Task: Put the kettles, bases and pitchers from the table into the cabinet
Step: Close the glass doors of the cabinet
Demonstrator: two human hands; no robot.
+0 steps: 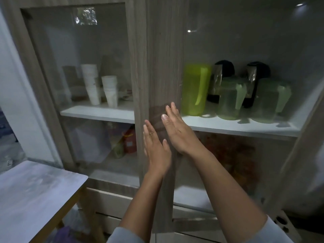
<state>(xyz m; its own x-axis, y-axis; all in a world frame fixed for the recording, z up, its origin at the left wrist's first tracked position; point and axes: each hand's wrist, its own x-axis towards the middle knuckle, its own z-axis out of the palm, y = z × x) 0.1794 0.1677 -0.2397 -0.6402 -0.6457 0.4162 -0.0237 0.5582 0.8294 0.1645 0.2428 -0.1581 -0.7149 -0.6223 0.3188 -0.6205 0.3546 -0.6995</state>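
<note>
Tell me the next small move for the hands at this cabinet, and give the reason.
Probably press the door stile fully shut with both flat hands. The left hand and right hand lie open against it, holding nothing. The bright green pitcher, two pale green pitchers and two dark kettles stand on the shelf inside, and the table shows none left.

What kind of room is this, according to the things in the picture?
Probably a pantry or small office kitchen: a glass-door cabinet holds stacked paper cups, green pitchers and dark kettles on a white shelf.
</note>
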